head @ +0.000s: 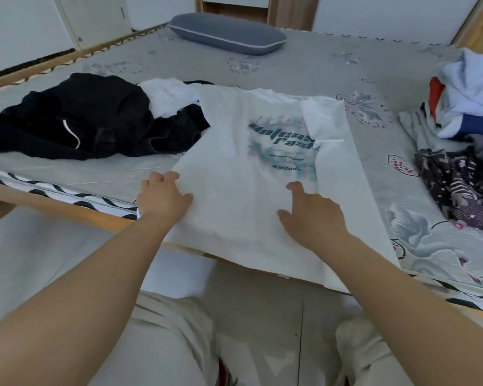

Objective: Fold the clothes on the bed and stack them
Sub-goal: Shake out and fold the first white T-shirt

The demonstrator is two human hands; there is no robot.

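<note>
A white T-shirt (234, 151) with a teal printed design lies flat near the bed's front edge, its hem hanging over the wooden frame and its right sleeve folded in over the print. My left hand (162, 197) rests on the shirt's left edge, fingers curled over the fabric there. My right hand (313, 213) lies flat on the lower middle of the shirt with fingers spread. A heap of black clothes (78, 118) with a white garment (170, 97) on top sits to the left, partly under the shirt's shoulder.
A grey pillow (226, 33) lies at the far side of the grey patterned mattress (290, 68). At the right edge is a pile of white, blue and orange clothes (469, 93) and a dark patterned garment (457, 182). The wooden bed frame (67, 207) runs along the front.
</note>
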